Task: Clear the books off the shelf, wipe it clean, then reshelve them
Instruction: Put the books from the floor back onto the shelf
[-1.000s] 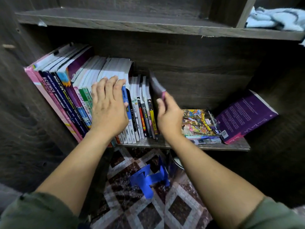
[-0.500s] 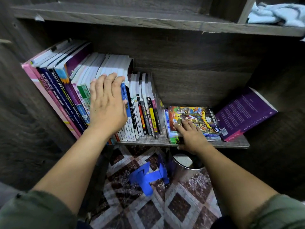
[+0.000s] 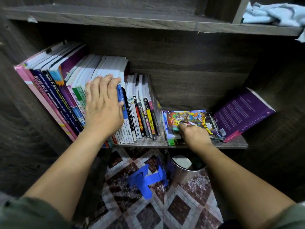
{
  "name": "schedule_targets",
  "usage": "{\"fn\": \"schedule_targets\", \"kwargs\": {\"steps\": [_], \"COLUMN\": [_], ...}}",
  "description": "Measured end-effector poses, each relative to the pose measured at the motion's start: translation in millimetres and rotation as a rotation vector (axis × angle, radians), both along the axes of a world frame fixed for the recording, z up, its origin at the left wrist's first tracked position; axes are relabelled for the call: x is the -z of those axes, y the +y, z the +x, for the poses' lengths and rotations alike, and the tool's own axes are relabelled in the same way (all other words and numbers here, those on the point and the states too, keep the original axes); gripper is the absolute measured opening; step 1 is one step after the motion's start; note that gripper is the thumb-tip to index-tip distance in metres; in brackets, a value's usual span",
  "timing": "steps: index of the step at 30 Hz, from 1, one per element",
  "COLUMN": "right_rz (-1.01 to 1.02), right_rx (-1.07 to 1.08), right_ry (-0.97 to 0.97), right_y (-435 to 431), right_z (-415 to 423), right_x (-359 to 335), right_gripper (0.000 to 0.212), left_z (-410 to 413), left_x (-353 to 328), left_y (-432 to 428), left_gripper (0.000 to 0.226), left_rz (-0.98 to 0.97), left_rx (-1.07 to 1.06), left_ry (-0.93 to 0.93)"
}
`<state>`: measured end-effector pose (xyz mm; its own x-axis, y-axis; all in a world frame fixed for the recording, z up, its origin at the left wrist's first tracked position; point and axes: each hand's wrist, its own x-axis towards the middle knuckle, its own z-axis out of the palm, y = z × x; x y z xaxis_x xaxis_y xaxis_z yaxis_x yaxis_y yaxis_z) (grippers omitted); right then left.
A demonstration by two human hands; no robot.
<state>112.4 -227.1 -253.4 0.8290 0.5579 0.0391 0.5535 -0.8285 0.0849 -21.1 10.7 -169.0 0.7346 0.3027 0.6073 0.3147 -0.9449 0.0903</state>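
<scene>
A row of upright books [image 3: 140,104] fills the left half of the wooden shelf [image 3: 234,144], leaning slightly left. My left hand [image 3: 103,109] presses flat with straight fingers against their spines and top edges. To the right lies a small flat stack topped by a colourful comic book [image 3: 189,117]. My right hand [image 3: 196,138] rests on its near edge, thumb on the cover and fingers curled round the front of the comic. A purple book [image 3: 242,113] leans tilted against the shelf's right wall, touching the stack.
A light blue cloth [image 3: 272,14] lies bunched on the upper shelf at the top right. Below the shelf, a shiny metal bin [image 3: 183,169] stands on the patterned tile floor next to blue tape strips [image 3: 146,179]. Dark wooden walls close in both sides.
My right hand let go of a thin book at the row's right end, moved right and down to the comic stack, and now curls round the top comic. The left hand stayed put.
</scene>
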Motion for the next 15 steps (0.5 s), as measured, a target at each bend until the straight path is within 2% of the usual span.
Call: {"fn": "schedule_targets", "kwargs": {"steps": [2, 4, 6, 9, 11, 15], "right_rz": [0.190, 0.533, 0.904, 1.238, 1.285, 0.908], "right_rx": [0.089, 0.166, 0.177, 0.175, 0.096, -0.135], "right_ry": [-0.094, -0.155, -0.132, -0.075, 0.105, 0.541], "right_y": [8, 20, 39, 68, 82, 81], "right_z": [-1, -6, -14, -20, -24, -19], "right_x": [-21, -39, -54, -52, -36, -9], "right_gripper": [0.025, 0.016, 0.018, 0.018, 0.017, 0.053], "left_z": [1, 2, 2, 2, 2, 1], "left_x": [0, 1, 1, 1, 1, 2], "left_y": [-1, -2, -2, -3, -2, 0], "left_gripper": [0.066, 0.066, 0.067, 0.067, 0.067, 0.067], "left_rz": [-0.002, -0.004, -0.006, -0.008, -0.006, 0.011], "left_rx": [0.002, -0.002, -0.009, -0.012, -0.011, 0.004], "left_ry": [-0.002, -0.002, 0.000, 0.005, 0.007, 0.005]}}
